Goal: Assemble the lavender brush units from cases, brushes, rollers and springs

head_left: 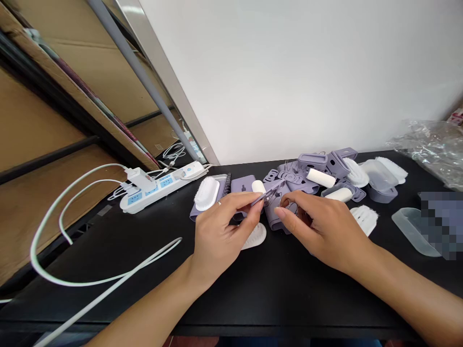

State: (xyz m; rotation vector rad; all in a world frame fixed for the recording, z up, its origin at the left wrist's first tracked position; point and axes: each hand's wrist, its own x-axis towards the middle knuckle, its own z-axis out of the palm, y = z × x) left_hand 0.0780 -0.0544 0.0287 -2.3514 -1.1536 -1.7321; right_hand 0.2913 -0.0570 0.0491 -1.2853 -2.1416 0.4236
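Between thumb and forefinger, my left hand (226, 224) pinches a thin purple plastic piece (269, 193), which slants up to the right. My right hand (316, 217) is beside it, thumb and forefinger curled close together near the piece; whether something small is between them is too small to tell. Behind the hands lies a heap of purple plastic parts (336, 164) with white rollers (321, 178) among them. A white bristled brush head (207, 193) rests on a purple part at the left. An oval off-white pad (255, 236) lies partly under my left hand.
A white power strip (164, 185) with plugs and looping white cables (90, 283) occupies the left side of the black table (289, 299). Clear plastic covers (415, 231) lie at the right, below crumpled plastic wrap (434, 144). A white wall rises behind.
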